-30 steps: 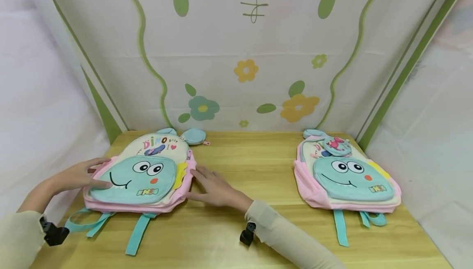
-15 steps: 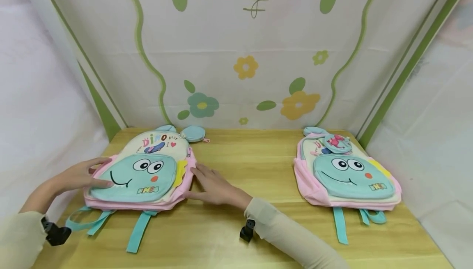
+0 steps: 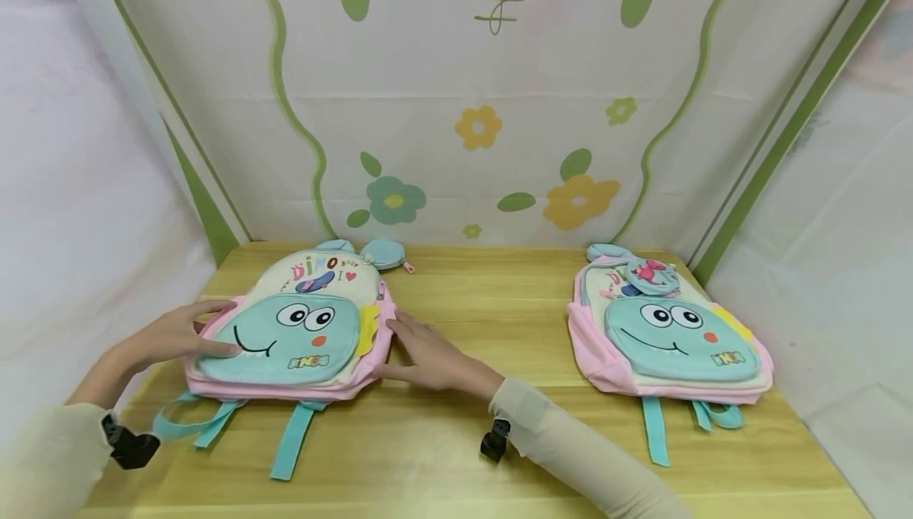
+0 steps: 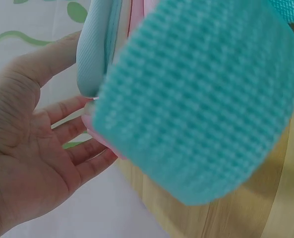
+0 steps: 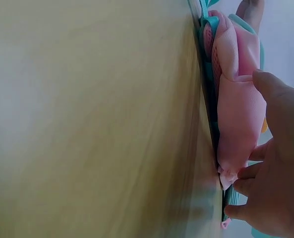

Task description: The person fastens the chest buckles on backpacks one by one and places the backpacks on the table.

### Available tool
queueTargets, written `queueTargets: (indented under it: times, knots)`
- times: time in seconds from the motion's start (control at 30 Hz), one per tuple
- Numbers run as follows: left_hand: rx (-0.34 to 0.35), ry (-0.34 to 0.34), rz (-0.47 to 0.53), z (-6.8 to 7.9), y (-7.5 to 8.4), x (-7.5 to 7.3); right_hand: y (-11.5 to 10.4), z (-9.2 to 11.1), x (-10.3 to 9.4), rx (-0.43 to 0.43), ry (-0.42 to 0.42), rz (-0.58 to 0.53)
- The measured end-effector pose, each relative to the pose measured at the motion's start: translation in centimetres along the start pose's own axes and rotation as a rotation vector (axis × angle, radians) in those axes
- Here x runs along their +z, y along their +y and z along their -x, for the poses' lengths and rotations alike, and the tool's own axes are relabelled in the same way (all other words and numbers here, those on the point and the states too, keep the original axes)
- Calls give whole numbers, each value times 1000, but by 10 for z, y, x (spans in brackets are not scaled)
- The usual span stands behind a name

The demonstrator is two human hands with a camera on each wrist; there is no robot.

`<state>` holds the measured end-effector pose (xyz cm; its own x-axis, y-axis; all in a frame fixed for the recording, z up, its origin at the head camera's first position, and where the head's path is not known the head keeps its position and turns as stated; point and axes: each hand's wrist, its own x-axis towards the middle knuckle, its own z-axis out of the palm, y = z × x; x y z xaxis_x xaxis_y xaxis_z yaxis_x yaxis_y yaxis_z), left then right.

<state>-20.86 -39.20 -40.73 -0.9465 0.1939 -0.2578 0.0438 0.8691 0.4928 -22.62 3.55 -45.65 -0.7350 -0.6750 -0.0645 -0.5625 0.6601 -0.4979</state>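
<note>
A pink, cream and mint dinosaur backpack (image 3: 299,345) lies face up on the left of the table, its teal straps (image 3: 292,440) pointing toward me. My left hand (image 3: 171,337) grips its left side, thumb over the mint front pocket and fingers at the pink edge. In the left wrist view a teal strap (image 4: 201,104) covers much of the backpack. My right hand (image 3: 435,356) rests against the opposite side, fingers spread. The right wrist view shows its thumb and fingertips touching the pink side panel (image 5: 242,114). A small mint round pouch (image 3: 383,253) hangs off the top.
A matching backpack (image 3: 678,337) lies on the right of the wooden table (image 3: 485,297), a round pouch (image 3: 652,276) on its front. Behind the table hangs a flowered cloth (image 3: 428,67), with pale cloth walls at both sides.
The left backpack has slid a little to the right, and both my hands have moved along with it. The right backpack has stayed in place.
</note>
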Motion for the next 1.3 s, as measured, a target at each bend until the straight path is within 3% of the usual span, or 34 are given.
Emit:
queueTargets:
  times: [0.47,1.03,1.3]
  knots:
    - [55,-17,82,-5,26,10,25,22,-17,-19,-21,-33]
    - [120,-23,49,-20,63,23,61,57,-32,4,-4,-101]
    - [140,-12,34,-34,79,37,76,74,-40,39,-2,-122]
